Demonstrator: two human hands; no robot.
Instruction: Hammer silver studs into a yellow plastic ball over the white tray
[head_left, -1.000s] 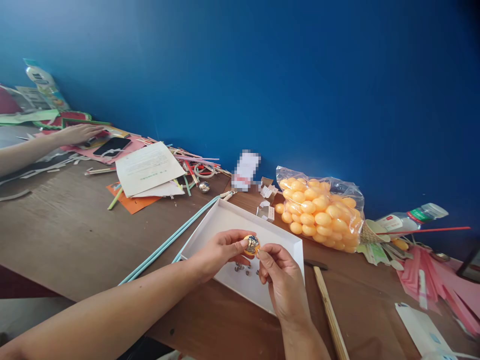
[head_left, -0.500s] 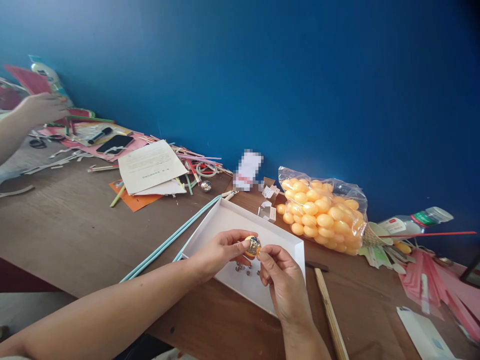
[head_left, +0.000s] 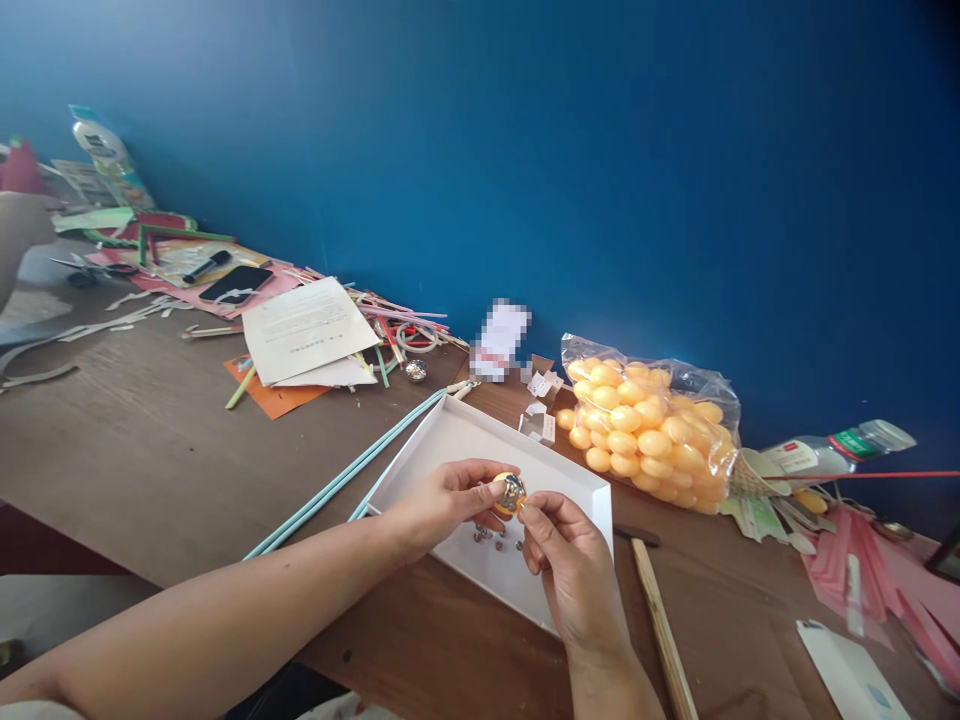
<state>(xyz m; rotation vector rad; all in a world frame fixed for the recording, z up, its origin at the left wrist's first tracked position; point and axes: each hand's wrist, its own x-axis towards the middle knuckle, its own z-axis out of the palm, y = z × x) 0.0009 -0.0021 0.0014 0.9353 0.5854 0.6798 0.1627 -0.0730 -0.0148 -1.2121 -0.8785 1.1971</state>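
My left hand (head_left: 439,508) is closed around a small orange ball (head_left: 511,493) with a shiny silver, crinkled-looking patch on its upper side. Thumb and forefinger of my right hand (head_left: 566,565) are pinched together at the ball's right edge. Whatever they pinch there is hidden or too small to name. Both hands are above a shallow white box lid (head_left: 469,437). Several tiny silver beads (head_left: 500,546) lie in it beneath my fingers.
A clear bag of orange balls (head_left: 651,440) leans by the blue wall, with a plastic bottle (head_left: 840,447) beyond it. A wooden-handled tool (head_left: 661,625) lies right of the lid; pale blue cords (head_left: 352,470) lie left. Papers (head_left: 311,330) and another person's blurred arm (head_left: 19,235) are farther left.
My view has shifted slightly. The other person's hand at far left has drawn back left with the pink-red material. My hands keep the same hold on the ball.
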